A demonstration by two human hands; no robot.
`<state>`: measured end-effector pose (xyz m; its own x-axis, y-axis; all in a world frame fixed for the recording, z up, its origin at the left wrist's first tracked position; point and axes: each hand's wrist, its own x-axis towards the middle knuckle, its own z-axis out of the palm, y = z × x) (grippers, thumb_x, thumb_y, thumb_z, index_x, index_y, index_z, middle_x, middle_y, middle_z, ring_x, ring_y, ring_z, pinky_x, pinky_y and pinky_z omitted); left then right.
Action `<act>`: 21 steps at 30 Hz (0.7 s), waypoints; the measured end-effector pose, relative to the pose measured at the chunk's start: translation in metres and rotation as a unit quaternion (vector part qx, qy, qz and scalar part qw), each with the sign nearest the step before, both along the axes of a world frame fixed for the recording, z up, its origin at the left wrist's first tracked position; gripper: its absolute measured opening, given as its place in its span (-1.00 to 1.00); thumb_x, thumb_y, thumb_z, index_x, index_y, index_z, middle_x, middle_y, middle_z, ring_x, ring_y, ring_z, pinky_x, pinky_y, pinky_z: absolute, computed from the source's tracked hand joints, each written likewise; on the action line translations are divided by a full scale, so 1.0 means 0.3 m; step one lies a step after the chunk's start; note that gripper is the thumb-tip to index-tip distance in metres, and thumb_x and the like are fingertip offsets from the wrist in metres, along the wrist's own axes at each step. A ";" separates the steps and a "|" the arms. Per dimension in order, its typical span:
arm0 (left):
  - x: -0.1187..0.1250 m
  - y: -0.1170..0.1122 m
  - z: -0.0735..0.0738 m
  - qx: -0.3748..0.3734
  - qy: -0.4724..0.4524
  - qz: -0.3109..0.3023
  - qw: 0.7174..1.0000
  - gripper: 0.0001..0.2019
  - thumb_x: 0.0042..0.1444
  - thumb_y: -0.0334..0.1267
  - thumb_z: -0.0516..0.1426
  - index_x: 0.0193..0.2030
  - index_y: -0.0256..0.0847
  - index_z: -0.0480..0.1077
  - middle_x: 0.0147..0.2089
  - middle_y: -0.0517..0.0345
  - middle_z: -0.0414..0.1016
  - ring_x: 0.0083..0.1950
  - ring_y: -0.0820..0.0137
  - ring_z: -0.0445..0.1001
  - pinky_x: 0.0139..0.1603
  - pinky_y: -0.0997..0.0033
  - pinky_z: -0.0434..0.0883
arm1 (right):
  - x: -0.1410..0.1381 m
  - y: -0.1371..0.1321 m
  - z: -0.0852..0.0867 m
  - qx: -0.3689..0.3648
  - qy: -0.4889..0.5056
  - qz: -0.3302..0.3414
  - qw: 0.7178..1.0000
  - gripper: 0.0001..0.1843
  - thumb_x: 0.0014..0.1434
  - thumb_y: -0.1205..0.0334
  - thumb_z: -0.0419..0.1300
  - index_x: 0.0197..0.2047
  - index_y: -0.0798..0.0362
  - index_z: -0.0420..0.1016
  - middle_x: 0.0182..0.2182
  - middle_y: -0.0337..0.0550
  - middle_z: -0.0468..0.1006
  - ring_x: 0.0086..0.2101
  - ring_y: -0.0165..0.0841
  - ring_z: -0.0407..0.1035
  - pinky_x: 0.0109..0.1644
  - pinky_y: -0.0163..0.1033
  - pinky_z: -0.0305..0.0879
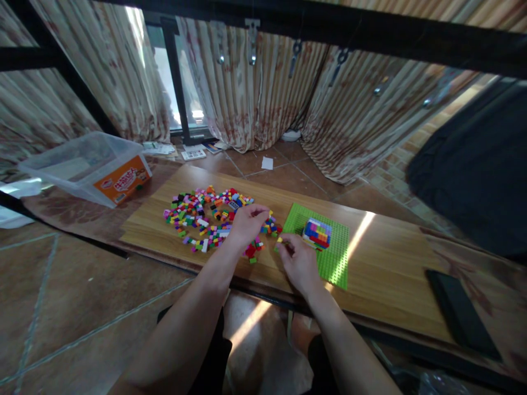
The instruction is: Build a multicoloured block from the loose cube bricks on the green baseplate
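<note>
While the right hand [300,262] rests on the counter [387,274] at the near left edge of the green baseplate [335,258], its fingertips pinch a small yellow brick [280,240]; the grip is nearly closed around that piece, fingers curled in tight. The left hand [247,222] lies palm down just beside it, fingers bent over the right end of the loose bricks [206,219], touching them; whether its grip has hold of any single piece cannot be told, since the fingers hide what is under them. A few bricks lie between the two hands, red and green ones near the left wrist and a mixed cluster by the fingertips.

On the baseplate stands a small block build [317,232], layered in white, blue, red, yellow and purple, just beyond the right hand. The pile of loose bricks spreads leftward over the wooden counter in many colours.

Farther left, off the counter, a clear plastic tub [82,164] with an orange label sits on the tiled floor. At the counter's right end lies a dark flat phone [461,312]. Patterned curtains [255,93] hang behind, and a strip of sunlight crosses the wood beside the baseplate.
</note>
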<state>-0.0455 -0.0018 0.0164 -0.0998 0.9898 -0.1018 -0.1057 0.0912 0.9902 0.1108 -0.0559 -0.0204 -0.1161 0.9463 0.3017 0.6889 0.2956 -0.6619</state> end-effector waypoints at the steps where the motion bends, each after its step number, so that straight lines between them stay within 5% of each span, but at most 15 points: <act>1: 0.016 -0.002 -0.010 0.010 0.020 -0.015 1.000 -0.90 -0.05 -0.32 0.19 -0.38 -0.27 0.52 -0.46 0.19 0.50 -0.46 0.52 0.36 -0.42 0.55 0.31 | 0.014 0.003 0.004 0.002 0.036 -0.012 0.999 -0.80 0.21 0.18 0.13 -0.15 0.03 0.52 -0.31 -0.11 0.57 -0.31 -0.28 0.46 -0.16 -0.17 0.37; 8: 0.117 -0.010 -0.056 0.066 0.138 -0.101 0.983 -0.86 0.02 -0.38 0.12 -0.37 -0.25 0.53 -0.41 0.17 0.55 -0.38 0.46 0.45 -0.33 0.50 0.37 | 0.139 0.031 0.032 0.067 0.129 -0.090 0.985 -0.80 0.16 0.18 0.18 -0.17 0.00 0.57 -0.24 -0.12 0.57 -0.29 -0.31 0.47 -0.15 -0.20 0.40; 21: 0.249 -0.028 -0.087 0.098 0.221 -0.129 0.962 -0.82 0.10 -0.39 0.10 -0.34 -0.24 0.56 -0.38 0.13 0.59 -0.32 0.40 0.49 -0.19 0.42 0.42 | 0.184 0.050 0.023 0.131 -0.098 -0.074 0.984 -0.72 0.24 0.28 0.07 -0.17 -0.08 0.63 -0.19 -0.08 0.58 -0.14 -0.18 0.35 0.00 -0.04 0.31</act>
<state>0.0292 -0.0101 -0.0096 0.1615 0.9832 0.0850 0.3306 -0.1351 0.9341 0.1660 -0.0410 -0.0135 -0.0638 0.8500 0.5228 0.8442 0.3254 -0.4260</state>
